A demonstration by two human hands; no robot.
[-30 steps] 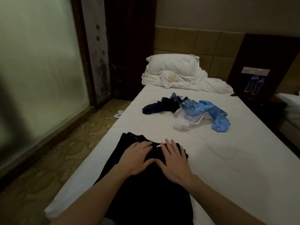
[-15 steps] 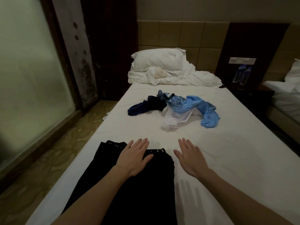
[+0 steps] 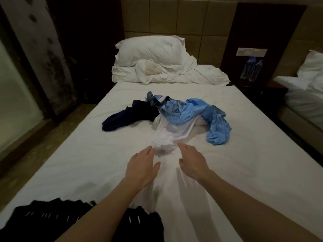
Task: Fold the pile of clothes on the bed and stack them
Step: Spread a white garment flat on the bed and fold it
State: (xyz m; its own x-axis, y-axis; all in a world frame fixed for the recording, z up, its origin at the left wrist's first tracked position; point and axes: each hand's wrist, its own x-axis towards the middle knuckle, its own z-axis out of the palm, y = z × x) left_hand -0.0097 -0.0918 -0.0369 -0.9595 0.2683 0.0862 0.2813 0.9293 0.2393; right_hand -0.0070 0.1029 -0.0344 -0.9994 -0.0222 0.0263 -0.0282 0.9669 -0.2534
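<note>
Nearest the camera, the folded black garment lies flat at the foot end of the bed, its short white marks too small to read as writing; both hands have left it since a moment ago, when the left palm pressed on its top edge. The left hand and right hand now reach further up the bed, fingers straight and spread, holding nothing, just short of the white garment at the near edge of the clothes pile. Over that garment drapes a crumpled light blue shirt, and to its left lies a navy garment. Beyond the pile, at the head of the bed, sit a bunched white duvet and a white pillow. Right of the pillow, two blue-capped water bottles stand, their labels unreadable.
</note>
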